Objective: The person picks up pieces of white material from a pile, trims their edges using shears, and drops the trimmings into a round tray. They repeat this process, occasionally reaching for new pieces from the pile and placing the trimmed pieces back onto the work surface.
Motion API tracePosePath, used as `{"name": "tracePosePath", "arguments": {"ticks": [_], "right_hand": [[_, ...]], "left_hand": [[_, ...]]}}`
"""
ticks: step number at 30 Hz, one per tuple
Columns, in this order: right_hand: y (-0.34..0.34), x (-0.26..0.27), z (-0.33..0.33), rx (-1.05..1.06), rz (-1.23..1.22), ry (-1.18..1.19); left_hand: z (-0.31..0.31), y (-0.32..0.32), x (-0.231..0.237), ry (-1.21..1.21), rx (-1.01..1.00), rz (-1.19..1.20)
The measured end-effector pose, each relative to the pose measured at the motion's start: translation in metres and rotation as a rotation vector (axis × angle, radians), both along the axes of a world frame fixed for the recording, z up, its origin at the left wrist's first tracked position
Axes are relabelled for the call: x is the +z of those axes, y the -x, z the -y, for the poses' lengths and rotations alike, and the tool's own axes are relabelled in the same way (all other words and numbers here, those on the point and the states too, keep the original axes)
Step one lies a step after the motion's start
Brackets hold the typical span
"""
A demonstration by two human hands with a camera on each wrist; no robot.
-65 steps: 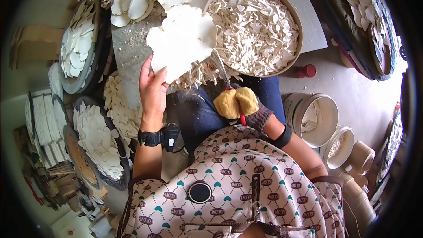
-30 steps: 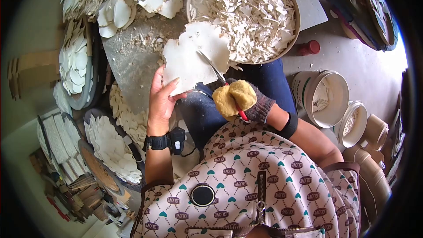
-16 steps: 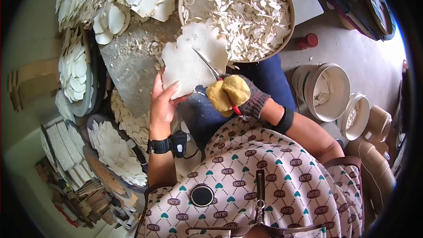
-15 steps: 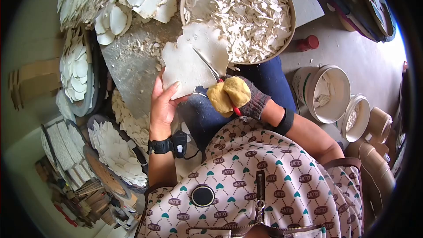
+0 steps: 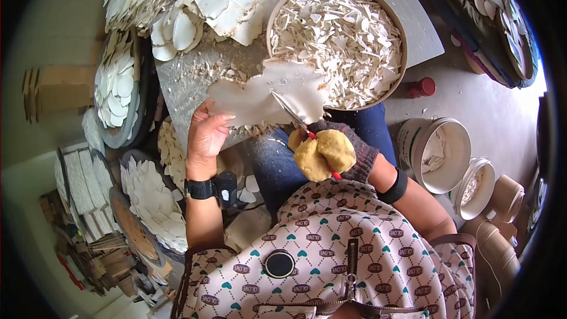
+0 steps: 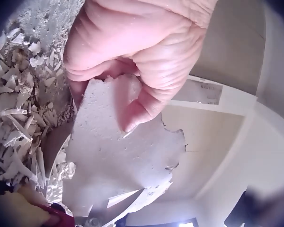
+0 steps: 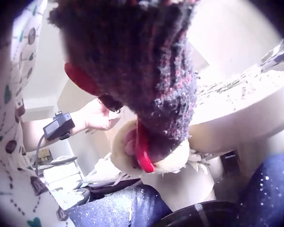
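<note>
My left hand [image 5: 207,133] pinches the left end of a thin off-white sheet [image 5: 260,97] with ragged, brown-flecked edges. In the left wrist view, the thumb lies on the face of the sheet [image 6: 118,137], and a narrow strip curls away at its far end. My right hand [image 5: 357,159] wears a dark knitted glove and grips red-handled scissors [image 5: 289,108]. Yellow padding [image 5: 322,156] is wrapped about the handles. The blades lie across the right part of the sheet, over my lap. Red handle loops [image 7: 143,149] show beneath the glove in the right wrist view.
A round tray [image 5: 405,53] heaped with white slivers stands on the grey table [image 5: 422,41] just beyond the sheet. Stacked sheets [image 5: 218,0] lie at the back left. White buckets [image 5: 407,147] stand on the floor at right, near a red-capped object [image 5: 422,87]. Filled baskets line the left.
The scissors have gone from the sheet's right edge to across its surface. The sheet has turned and tilted, showing flatter and wider now. My left hand has shifted left and lower.
</note>
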State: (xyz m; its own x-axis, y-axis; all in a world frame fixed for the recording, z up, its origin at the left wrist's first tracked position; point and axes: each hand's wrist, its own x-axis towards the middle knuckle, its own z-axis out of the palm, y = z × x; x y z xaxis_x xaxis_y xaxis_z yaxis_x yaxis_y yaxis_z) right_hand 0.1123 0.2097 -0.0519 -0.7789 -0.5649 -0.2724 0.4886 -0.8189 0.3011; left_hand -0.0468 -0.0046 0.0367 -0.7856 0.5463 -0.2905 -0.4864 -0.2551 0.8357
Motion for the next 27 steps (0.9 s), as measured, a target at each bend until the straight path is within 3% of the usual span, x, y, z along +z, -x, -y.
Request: {"name": "tracePosePath", "arguments": {"ticks": [2,4,5,6,8,10,11,14,15,17,20,24,27], "right_hand": [[-0.005,0.004,-0.002,-0.003,-0.319,-0.469],[-0.01,-0.009,0.001,-0.021,-0.273,-0.399],[-0.007,-0.019,0.006,-0.036,-0.066,-0.098],[-0.014,-0.025,0.002,-0.029,-0.187,-0.303],[-0.019,-0.009,-0.008,0.002,-0.4,-0.748],[-0.023,-0.02,0.001,-0.05,-0.013,-0.12],[-0.028,-0.011,0.0,-0.095,-0.119,-0.232],[-0.02,-0.028,0.012,-0.071,0.029,0.065],[-0.018,-0.033,0.015,-0.074,0.053,0.154],[-0.012,-0.03,0.018,-0.084,0.105,0.331],[-0.013,-0.013,0.01,-0.216,-0.547,-0.477],[-0.007,-0.019,0.017,-0.232,-0.443,-0.477],[-0.004,-0.022,0.02,-0.238,-0.387,-0.333]], "left_hand": [[0.002,0.005,-0.004,0.009,-0.016,0.07],[0.003,0.007,-0.008,-0.003,0.041,0.167],[0.003,0.008,-0.01,-0.02,0.107,0.229],[0.002,0.009,-0.011,-0.037,0.171,0.291],[-0.001,0.012,-0.009,-0.025,0.232,0.083],[-0.003,0.016,-0.006,-0.014,0.297,-0.129],[0.001,0.02,-0.011,-0.005,0.202,-0.347],[-0.007,0.016,-0.015,0.404,0.301,-0.932],[-0.009,0.013,-0.011,0.529,0.283,-1.066],[-0.014,0.006,-0.014,0.503,0.276,-1.099],[-0.011,0.001,-0.022,0.532,0.284,-1.148],[-0.009,-0.004,-0.027,0.544,0.289,-1.133],[-0.004,-0.005,-0.032,0.579,0.279,-1.111]]}}
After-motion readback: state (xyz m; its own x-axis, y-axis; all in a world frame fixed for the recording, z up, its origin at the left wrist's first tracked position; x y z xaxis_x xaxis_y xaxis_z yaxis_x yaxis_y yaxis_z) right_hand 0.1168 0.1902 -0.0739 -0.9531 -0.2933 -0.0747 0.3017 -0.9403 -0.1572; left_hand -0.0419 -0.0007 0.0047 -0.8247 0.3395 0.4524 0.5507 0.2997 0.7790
